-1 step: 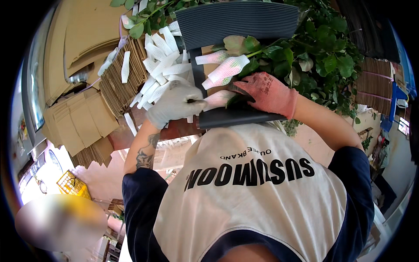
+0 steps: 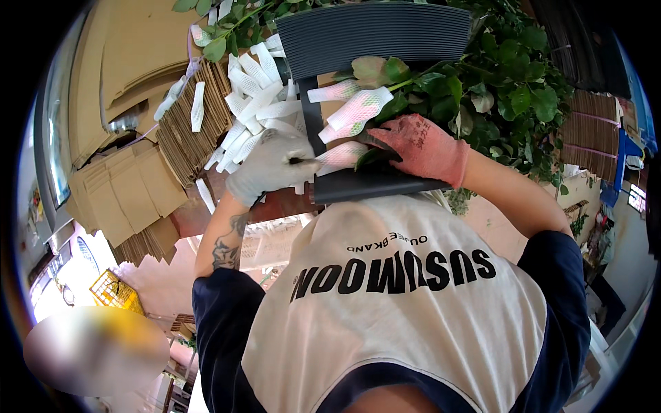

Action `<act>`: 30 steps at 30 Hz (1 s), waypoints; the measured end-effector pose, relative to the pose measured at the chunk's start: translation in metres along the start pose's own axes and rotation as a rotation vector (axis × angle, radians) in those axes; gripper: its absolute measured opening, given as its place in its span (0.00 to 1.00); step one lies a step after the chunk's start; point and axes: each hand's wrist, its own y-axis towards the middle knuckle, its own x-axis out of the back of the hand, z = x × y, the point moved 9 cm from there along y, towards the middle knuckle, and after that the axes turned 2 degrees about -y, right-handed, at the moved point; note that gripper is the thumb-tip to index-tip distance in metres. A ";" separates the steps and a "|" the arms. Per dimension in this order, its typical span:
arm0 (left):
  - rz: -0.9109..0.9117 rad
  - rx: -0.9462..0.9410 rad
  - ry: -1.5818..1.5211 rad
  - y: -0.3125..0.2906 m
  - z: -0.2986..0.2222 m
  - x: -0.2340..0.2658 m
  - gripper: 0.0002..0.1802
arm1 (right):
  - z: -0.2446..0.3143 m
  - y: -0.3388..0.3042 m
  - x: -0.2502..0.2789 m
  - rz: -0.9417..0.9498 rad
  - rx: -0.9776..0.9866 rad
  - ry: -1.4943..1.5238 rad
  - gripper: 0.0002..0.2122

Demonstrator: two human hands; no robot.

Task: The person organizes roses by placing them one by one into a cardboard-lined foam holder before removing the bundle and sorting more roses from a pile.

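From the head view I see two gloved hands working close together over a flower. The left hand (image 2: 272, 162), in a pale grey glove, has its thumb and fingertips closed on the left end of the near flower (image 2: 341, 157), which wears a white net with pink showing through. The right hand (image 2: 423, 148), in a red glove, has its fingers bent over the other end, beside a dark green leaf (image 2: 375, 162) — here the stem is hidden, so I cannot tell if this hand is clamped on it or only rests there.

The near flower lies between the two hands, just beyond the black edge (image 2: 375, 187), which is close to the person's shirt (image 2: 406, 316). Just beyond it are the middle flower (image 2: 361, 111) and the far flower (image 2: 334, 91), both also in nets and also with their net ends toward the left.

Next to the left hand I see a loose pile of white nets (image 2: 256, 96), and farther left the cardboard stacks (image 2: 124, 193). A black ribbed pad (image 2: 375, 38) stands past the flowers. On the right side is a thick heap of leafy stems (image 2: 513, 89) — it reaches near the right hand.
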 end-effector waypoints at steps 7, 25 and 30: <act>-0.268 0.441 0.160 -0.078 0.038 0.078 0.14 | -0.005 0.004 -0.003 0.118 -0.084 0.122 0.26; -0.395 0.375 -0.082 0.018 0.038 0.007 0.20 | 0.000 0.004 -0.005 0.213 -0.059 -0.013 0.23; -0.296 0.409 0.106 0.022 0.023 0.008 0.19 | 0.009 0.002 0.003 0.140 0.046 -0.055 0.20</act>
